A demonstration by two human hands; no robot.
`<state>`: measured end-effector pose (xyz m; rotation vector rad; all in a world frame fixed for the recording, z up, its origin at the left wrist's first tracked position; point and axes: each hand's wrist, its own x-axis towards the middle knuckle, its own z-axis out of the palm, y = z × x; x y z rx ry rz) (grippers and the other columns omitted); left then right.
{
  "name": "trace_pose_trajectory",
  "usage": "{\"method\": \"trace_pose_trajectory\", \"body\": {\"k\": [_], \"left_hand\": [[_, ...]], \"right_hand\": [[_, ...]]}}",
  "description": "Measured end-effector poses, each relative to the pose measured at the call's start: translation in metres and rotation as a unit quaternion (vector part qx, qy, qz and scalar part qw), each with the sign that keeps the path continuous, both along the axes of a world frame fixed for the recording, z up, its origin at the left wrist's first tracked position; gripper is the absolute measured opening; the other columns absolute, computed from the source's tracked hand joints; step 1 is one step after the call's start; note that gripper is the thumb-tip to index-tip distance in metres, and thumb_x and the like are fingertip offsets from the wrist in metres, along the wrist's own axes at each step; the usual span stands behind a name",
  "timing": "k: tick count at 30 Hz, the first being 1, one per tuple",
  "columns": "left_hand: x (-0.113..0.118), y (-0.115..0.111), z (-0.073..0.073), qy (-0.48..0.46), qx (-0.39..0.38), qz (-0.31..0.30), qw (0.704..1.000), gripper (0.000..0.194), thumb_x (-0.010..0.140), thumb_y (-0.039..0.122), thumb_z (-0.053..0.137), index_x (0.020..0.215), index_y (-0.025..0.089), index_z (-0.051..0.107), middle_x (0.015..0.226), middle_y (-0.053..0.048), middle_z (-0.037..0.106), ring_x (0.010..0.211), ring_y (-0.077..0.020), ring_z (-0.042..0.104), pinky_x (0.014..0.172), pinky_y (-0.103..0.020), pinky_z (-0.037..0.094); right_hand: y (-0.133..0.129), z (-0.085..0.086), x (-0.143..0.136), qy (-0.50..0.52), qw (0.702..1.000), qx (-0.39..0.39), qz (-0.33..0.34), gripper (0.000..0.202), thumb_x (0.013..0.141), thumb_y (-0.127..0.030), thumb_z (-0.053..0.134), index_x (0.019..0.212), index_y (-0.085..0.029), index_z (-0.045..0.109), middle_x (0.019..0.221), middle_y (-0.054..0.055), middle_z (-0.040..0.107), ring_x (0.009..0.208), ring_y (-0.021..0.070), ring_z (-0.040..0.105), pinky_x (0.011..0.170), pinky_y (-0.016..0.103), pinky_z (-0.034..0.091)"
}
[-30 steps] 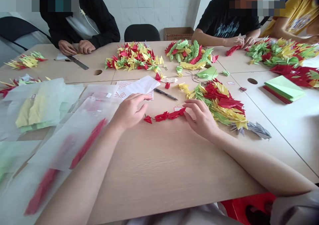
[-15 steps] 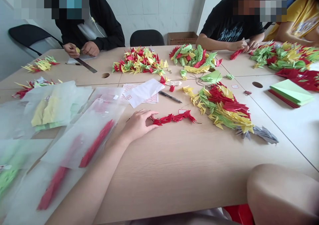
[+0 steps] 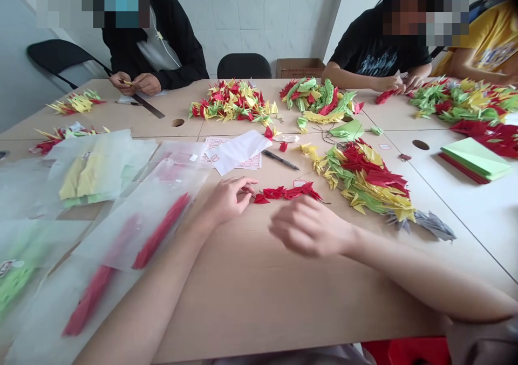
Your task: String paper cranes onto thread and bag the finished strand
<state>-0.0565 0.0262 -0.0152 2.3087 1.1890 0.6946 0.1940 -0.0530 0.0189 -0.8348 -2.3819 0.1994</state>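
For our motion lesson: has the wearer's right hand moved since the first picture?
Yes: against the pen, the right hand has moved left and lower in view.

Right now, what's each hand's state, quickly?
Left hand: partly curled at the left end of the red paper string; grip cannot be told.
Right hand: curled, blurred; whether it holds anything cannot be told.

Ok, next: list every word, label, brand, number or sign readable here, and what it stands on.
None can be read.
Black shirt: pale script, unreadable.
Yellow shirt: print, too blurred.
Printed sheet: red boxes, too small.
Yellow-paper bag's label: too small.
Far-left bag's label: too blurred.
Red-edged sticker: too small.
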Motion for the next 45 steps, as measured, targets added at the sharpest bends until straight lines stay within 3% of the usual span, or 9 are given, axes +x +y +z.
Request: {"method": "trace_pose_trajectory", "body": {"k": [4,8,14,19,24,28,31,38,45], "left_hand": [[0.004,-0.007,0.002,0.063,0.07,-0.022,0.995,0.03,0.082,0.018,0.057,0.112,0.021,0.064,0.105,-0.004,0.071,0.102,-0.0227,0.064,0.094,-0.038,0.047],[0.014,-0.013,-0.002,0.096,0.098,-0.004,0.991,0.019,0.086,0.033,0.063,0.101,0.021,0.067,0.105,-0.006,0.069,0.101,-0.025,0.062,0.092,-0.04,0.046],[0.019,-0.011,-0.013,0.05,0.086,-0.015,0.995,0.021,0.095,0.024,0.051,0.101,0.022,0.071,0.102,-0.005,0.07,0.097,-0.0207,0.064,0.087,-0.034,0.049],[0.019,-0.006,-0.007,-0.002,0.019,0.005,1.0,0.031,0.098,0.035,0.047,0.093,0.021,0.074,0.092,-0.005,0.073,0.085,-0.0202,0.065,0.08,-0.031,0.048],[0.027,0.006,0.004,-0.103,-0.199,-0.01,0.974,0.043,0.094,0.051,0.048,0.081,0.016,0.071,0.073,-0.002,0.068,0.064,-0.0155,0.058,0.06,-0.026,0.042],[0.035,0.01,0.004,-0.175,-0.311,-0.025,0.934,0.042,0.09,0.052,0.054,0.072,0.015,0.065,0.063,0.0,0.058,0.055,-0.0117,0.05,0.052,-0.023,0.036],[0.038,0.008,0.004,-0.262,-0.373,-0.02,0.89,0.041,0.089,0.051,0.055,0.074,0.014,0.066,0.069,-0.003,0.063,0.065,-0.0151,0.058,0.059,-0.026,0.045],[0.034,0.009,-0.001,-0.236,-0.389,-0.039,0.89,0.035,0.076,0.041,0.073,0.101,0.016,0.073,0.099,-0.008,0.072,0.088,-0.0194,0.065,0.069,-0.027,0.054],[0.035,0.013,-0.009,-0.294,-0.395,-0.004,0.87,0.043,0.073,0.038,0.079,0.107,0.016,0.065,0.086,-0.006,0.073,0.075,-0.0171,0.066,0.061,-0.028,0.056]], "right_hand": [[0.049,-0.025,-0.023,-0.048,0.999,-0.01,-0.003,0.032,0.097,-0.018,0.05,0.128,-0.021,0.055,0.123,0.013,0.063,0.11,0.0243,0.061,0.098,0.044,0.048],[0.067,-0.043,-0.023,-0.081,0.995,-0.049,-0.037,0.028,0.1,-0.018,0.044,0.125,-0.017,0.055,0.11,0.01,0.07,0.1,0.022,0.064,0.095,0.039,0.046],[0.065,-0.03,0.002,-0.174,0.978,-0.047,-0.105,0.021,0.096,-0.014,0.045,0.103,-0.016,0.065,0.095,0.01,0.069,0.09,0.0217,0.062,0.09,0.036,0.04],[0.062,-0.017,0.007,-0.24,0.957,-0.038,-0.158,0.02,0.087,-0.005,0.048,0.091,-0.013,0.066,0.093,0.015,0.068,0.095,0.0282,0.062,0.097,0.045,0.038],[0.054,-0.022,-0.007,-0.085,0.988,-0.091,-0.086,0.049,0.084,-0.008,0.054,0.133,-0.015,0.048,0.131,0.015,0.06,0.119,0.0286,0.057,0.103,0.044,0.042],[0.055,-0.037,-0.016,0.093,0.971,-0.203,-0.088,0.032,0.089,-0.017,0.055,0.121,-0.021,0.052,0.111,0.007,0.069,0.096,0.0203,0.068,0.084,0.035,0.053],[0.061,-0.049,-0.018,0.201,0.946,-0.228,-0.11,0.021,0.088,-0.018,0.056,0.108,-0.021,0.057,0.094,0.004,0.069,0.085,0.0168,0.067,0.077,0.031,0.054],[0.07,-0.056,-0.015,0.301,0.902,-0.292,-0.109,0.014,0.088,-0.023,0.057,0.101,-0.018,0.058,0.086,0.003,0.064,0.077,0.015,0.062,0.071,0.028,0.052],[0.069,-0.052,-0.014,0.3,0.893,-0.323,-0.093,0.024,0.093,-0.039,0.056,0.107,-0.019,0.059,0.091,0.004,0.066,0.084,0.0171,0.063,0.076,0.03,0.051]]}}
